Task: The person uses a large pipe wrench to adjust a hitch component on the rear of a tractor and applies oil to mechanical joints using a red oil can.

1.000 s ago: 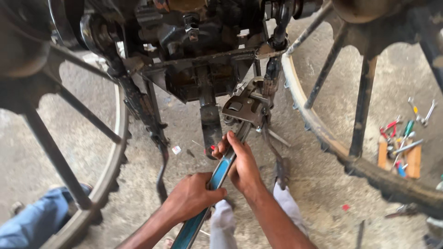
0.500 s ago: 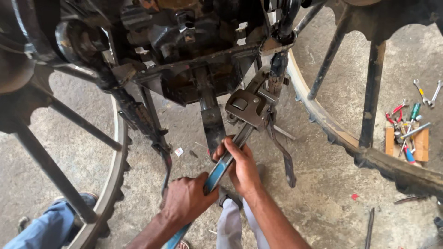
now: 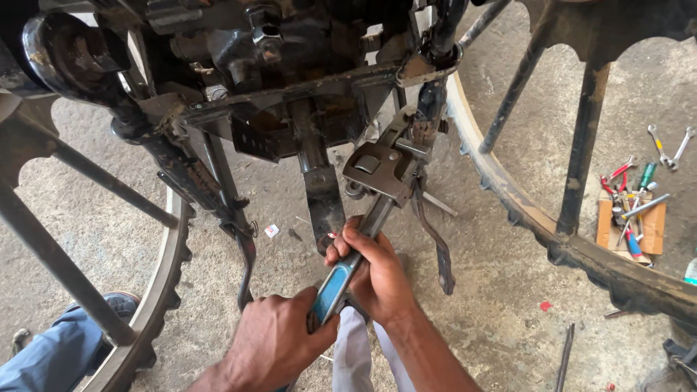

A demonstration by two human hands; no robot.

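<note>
Closest to me, the left hand [image 3: 272, 341] is wrapped tight around the lower end of a big adjustable wrench [image 3: 356, 243], where its handle is blue. Just above it, the right hand [image 3: 374, 272] is clenched on the same handle, fingers curled over the bare metal shaft. The wrench runs up and to the right from the two hands, and its heavy grey head sits against a bolt or fitting on the underside of the motorcycle frame [image 3: 290, 94], beside a thin dark lever [image 3: 432, 236] that hangs down toward the concrete floor [image 3: 494, 305]. Whether the wrench's mouth fully grips the fitting, I cannot tell.

Below the hands a strip of white cloth [image 3: 356, 356] shows. At the lower left lie a blue trouser leg and a shoe [image 3: 120, 305], next to a spoked wheel [image 3: 156, 305]. A second wheel [image 3: 581, 247] curves across the right side. Beyond it, on the floor, a piece of cardboard [image 3: 650, 225] carries screwdrivers and pliers, with two spanners [image 3: 668, 145] lying just past it.
</note>
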